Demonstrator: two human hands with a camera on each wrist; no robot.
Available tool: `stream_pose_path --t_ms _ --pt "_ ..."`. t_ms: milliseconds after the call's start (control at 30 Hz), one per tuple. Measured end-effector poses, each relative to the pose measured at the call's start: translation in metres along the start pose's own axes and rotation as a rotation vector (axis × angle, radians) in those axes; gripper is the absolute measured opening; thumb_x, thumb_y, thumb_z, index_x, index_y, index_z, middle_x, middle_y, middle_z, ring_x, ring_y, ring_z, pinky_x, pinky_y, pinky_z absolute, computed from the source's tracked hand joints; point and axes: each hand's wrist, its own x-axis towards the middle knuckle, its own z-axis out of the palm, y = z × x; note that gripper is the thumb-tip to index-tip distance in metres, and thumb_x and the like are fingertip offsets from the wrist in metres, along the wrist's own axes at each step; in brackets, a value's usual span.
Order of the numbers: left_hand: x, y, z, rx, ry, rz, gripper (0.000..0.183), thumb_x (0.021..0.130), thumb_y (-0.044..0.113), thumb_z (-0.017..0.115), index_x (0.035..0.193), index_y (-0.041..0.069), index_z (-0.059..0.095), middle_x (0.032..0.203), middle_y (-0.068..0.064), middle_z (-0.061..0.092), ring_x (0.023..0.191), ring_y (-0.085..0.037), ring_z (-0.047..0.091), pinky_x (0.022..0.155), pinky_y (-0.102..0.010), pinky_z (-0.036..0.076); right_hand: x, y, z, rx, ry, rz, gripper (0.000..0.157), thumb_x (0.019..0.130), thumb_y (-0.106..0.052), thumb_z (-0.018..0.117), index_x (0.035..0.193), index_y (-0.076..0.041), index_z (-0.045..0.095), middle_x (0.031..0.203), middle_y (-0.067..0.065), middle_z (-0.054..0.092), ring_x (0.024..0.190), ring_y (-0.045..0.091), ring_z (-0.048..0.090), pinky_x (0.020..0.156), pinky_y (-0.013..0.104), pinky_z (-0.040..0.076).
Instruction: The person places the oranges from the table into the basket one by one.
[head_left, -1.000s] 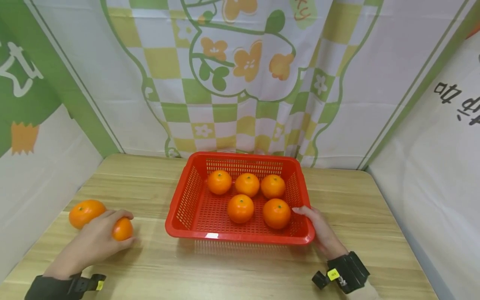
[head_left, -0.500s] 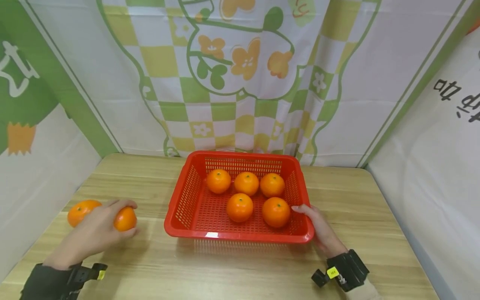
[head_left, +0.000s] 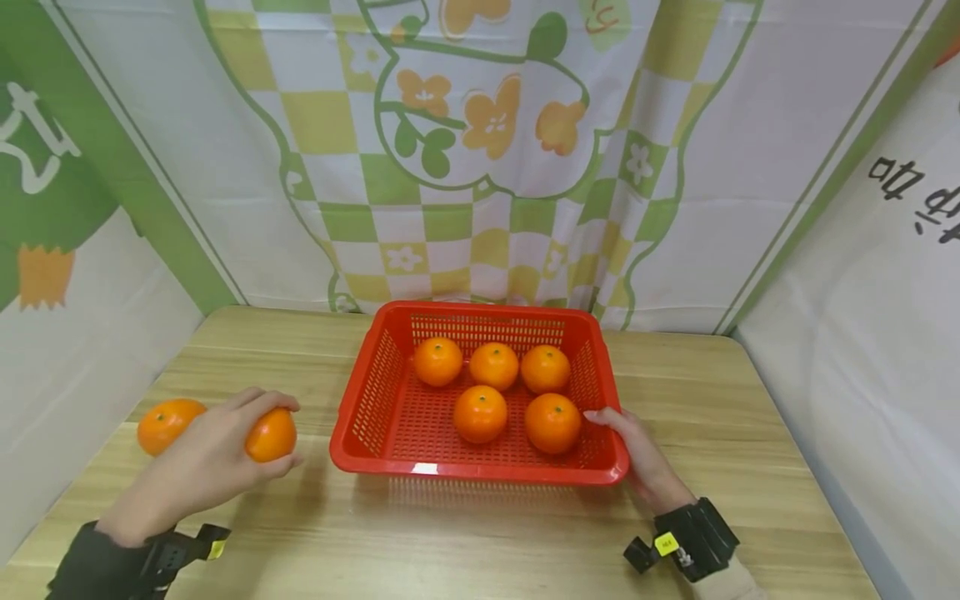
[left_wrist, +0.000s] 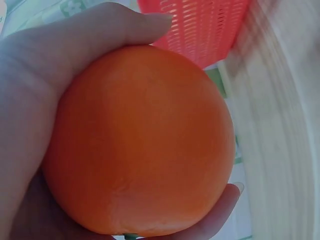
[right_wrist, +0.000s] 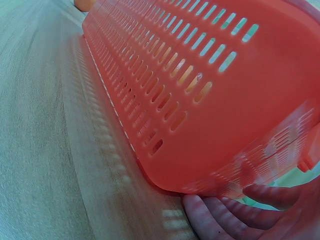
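My left hand holds an orange to the left of the red basket, thumb and fingers curled round its sides. In the left wrist view the held orange fills the palm, its green stem end at the bottom. A second orange lies on the table behind that hand, partly covered by it. The red plastic basket stands mid-table with several oranges inside. At its right front corner my right hand grips the basket, thumb over the rim. In the right wrist view, its fingers lie against the outer wall near the base.
The wooden table runs back to a patterned curtain close behind the basket. White and green cloth walls border the table at left and right.
My left hand has lifted the orange off the table and carried it right and slightly back, toward the basket. The right hand and basket have stayed in place.
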Motion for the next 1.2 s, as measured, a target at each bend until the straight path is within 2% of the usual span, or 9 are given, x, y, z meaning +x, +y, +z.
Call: stream_pose_path --t_ms 233,367,600,767,1033,1200 --pt "0.006 0.007 -0.004 0.004 0.005 0.036 0.061 0.072 0.06 0.069 0.113 0.017 0.057 0.104 -0.002 0.058 0.068 -0.01 0.055 0.054 -0.03 0.051 -0.001 0.0 0.0 -0.006 0.009 0.009 0.053 0.094 -0.027 0.052 0.14 -0.009 0.035 0.129 0.016 0.052 0.103 0.033 0.058 0.083 0.045 0.051" --pt "0.011 0.012 -0.006 0.004 0.019 0.065 0.06 0.072 0.059 0.07 0.112 0.017 0.057 0.102 -0.001 0.058 0.068 -0.011 0.055 0.054 -0.03 0.051 -0.002 -0.001 0.0 0.003 0.01 0.01 0.054 0.093 -0.026 0.053 0.141 -0.01 0.034 0.131 0.016 0.051 0.104 0.033 0.058 0.083 0.047 0.051" --pt "0.02 0.023 -0.009 -0.008 0.014 0.077 0.054 0.071 0.045 0.078 0.113 0.02 0.056 0.104 0.003 0.056 0.07 -0.008 0.055 0.056 -0.029 0.052 -0.002 -0.001 0.0 0.002 0.006 0.013 0.054 0.093 -0.026 0.052 0.141 -0.011 0.033 0.132 0.016 0.05 0.104 0.033 0.057 0.083 0.047 0.051" --pt "0.029 0.029 -0.01 -0.01 0.012 0.123 0.051 0.071 0.04 0.079 0.112 0.02 0.057 0.105 0.001 0.058 0.072 -0.009 0.056 0.056 -0.029 0.053 -0.002 0.0 0.0 0.005 0.001 0.005 0.053 0.093 -0.027 0.052 0.141 -0.011 0.034 0.13 0.016 0.051 0.103 0.034 0.058 0.082 0.047 0.051" --pt "0.039 0.037 -0.01 -0.011 0.002 0.18 0.051 0.071 0.04 0.079 0.112 0.018 0.059 0.103 0.004 0.057 0.078 -0.01 0.055 0.059 -0.031 0.054 -0.002 0.001 0.001 0.003 0.0 -0.001 0.053 0.094 -0.027 0.052 0.14 -0.01 0.034 0.129 0.016 0.052 0.103 0.034 0.058 0.082 0.046 0.052" --pt "0.046 0.042 -0.008 -0.012 -0.01 0.192 0.052 0.071 0.041 0.079 0.112 0.016 0.059 0.098 0.006 0.054 0.075 -0.009 0.053 0.057 -0.026 0.052 -0.002 -0.001 0.001 0.011 0.001 0.003 0.052 0.094 -0.027 0.052 0.141 -0.011 0.034 0.13 0.016 0.052 0.103 0.034 0.058 0.082 0.046 0.051"
